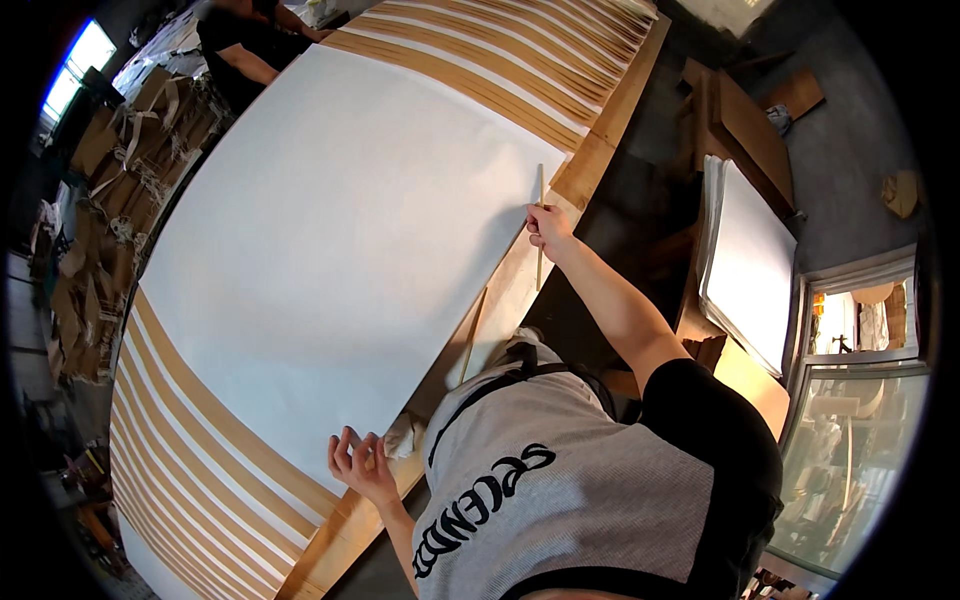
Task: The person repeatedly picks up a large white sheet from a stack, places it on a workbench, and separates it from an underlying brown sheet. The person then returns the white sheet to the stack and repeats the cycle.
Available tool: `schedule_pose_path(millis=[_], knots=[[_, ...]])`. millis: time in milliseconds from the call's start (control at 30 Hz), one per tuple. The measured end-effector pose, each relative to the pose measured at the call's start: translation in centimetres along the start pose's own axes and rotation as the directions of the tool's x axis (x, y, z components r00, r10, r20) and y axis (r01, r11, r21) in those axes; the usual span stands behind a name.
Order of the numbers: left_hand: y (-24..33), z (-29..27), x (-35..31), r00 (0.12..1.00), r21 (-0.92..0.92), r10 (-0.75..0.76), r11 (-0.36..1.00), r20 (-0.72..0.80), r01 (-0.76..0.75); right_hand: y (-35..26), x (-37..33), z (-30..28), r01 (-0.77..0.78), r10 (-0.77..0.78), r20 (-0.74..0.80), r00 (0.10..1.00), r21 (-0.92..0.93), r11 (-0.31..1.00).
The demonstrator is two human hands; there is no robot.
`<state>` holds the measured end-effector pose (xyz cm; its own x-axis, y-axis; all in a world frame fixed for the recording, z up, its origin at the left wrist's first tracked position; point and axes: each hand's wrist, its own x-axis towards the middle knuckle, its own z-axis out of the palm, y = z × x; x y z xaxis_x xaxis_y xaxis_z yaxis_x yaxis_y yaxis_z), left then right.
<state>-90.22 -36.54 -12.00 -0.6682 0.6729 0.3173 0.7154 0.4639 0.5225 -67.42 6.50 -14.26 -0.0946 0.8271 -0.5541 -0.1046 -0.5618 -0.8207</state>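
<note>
A large white sheet [330, 220] covers the middle of the long table. My right hand [548, 230] is closed around a thin wooden stick [541, 180], above the sheet's right edge. The stick points away from me, its lower end hanging past the table edge. At the sheet's near corner, my left hand [362, 468] has its fingers bent but apart, with nothing visible between them. Beside it sits a crumpled whitish cloth [402, 438]. A second thin stick [473, 335] lies along the table's edge between my hands.
Brown paper strips [210, 410] lie fanned over white layers at the near left, with more strips [480, 65] at the far end. Another person [245, 55] stands across the table. Brown scraps [110, 230] are piled at left. White sheets [745, 260] are stacked at right.
</note>
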Motion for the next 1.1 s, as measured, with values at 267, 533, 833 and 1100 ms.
schedule_pose_path(millis=[267, 533, 833, 1100], knots=[[-0.2, 0.2, -0.3, 1.0, -0.038, 0.002, 0.999, -0.002, -0.002, -0.2, 0.5, -2.3, 0.271, -0.339, -0.335, 0.879, -0.233, 0.934], [-0.3, 0.4, -0.2, 0.995, 0.037, 0.098, 0.994, 0.025, -0.098, 4.4, -6.0, -8.2, 0.346, -0.3, 0.241, 0.923, -0.861, 0.374], [4.3, -0.1, 2.6, 0.963, 0.176, 0.222, 0.953, 0.152, -0.247, 2.3, -7.6, -8.5, 0.447, -0.556, 0.128, 0.821, -0.751, 0.486], [15.4, 10.3, 8.2, 0.807, -0.05, 0.423, 0.895, 0.412, -0.443, 2.9, -6.9, -19.3, 0.276, -0.269, 0.146, 0.952, -0.789, 0.549]])
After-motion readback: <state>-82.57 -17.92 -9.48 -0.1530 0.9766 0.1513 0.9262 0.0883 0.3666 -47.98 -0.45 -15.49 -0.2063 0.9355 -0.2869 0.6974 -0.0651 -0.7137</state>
